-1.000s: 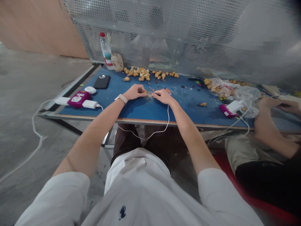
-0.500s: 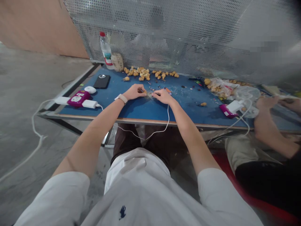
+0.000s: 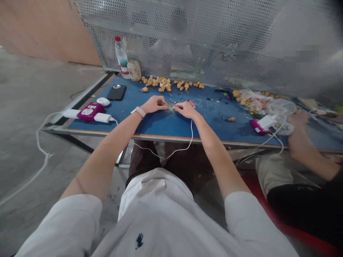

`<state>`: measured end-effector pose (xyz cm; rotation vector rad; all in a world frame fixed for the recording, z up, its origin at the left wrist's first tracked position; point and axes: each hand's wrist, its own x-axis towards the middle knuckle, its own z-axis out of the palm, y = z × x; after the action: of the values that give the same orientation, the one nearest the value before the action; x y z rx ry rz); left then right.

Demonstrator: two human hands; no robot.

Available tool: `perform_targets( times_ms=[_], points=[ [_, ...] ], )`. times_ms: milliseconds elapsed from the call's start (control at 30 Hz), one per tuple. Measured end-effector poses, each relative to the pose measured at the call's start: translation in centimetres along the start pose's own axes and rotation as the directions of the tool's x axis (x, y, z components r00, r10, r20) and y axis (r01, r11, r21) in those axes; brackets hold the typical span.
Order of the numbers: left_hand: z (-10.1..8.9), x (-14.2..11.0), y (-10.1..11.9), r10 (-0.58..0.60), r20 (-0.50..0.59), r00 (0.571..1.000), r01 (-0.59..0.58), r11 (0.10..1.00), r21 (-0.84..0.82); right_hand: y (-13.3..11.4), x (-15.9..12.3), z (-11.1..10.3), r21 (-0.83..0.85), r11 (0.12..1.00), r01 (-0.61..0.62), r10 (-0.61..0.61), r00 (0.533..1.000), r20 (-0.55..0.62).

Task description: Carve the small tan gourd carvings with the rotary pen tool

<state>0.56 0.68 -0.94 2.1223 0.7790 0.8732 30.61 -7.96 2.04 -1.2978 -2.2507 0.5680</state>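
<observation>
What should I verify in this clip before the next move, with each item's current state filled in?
1. Left hand and right hand together above the blue table top: ok.
2. Small pale thing at the fingertips identifiable: cannot tell, too small.
3. White cable clear of the right hand: cannot tell, it rises to the wrist.
4. Tan lumps apart from the hands: ok.
5. Co-worker's hand apart from the person's hands: ok.
</observation>
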Motion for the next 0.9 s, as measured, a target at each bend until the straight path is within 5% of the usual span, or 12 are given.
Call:
perform_targets(
  times_ms=[900],
  points=[
    [0.23, 0.05, 0.47, -0.024, -0.037, 0.999, 0.024, 1.000, 0.003, -0.57, -0.23, 0.01, -0.031, 0.999, -0.013, 0.011, 0.999, -0.041]
  ],
)
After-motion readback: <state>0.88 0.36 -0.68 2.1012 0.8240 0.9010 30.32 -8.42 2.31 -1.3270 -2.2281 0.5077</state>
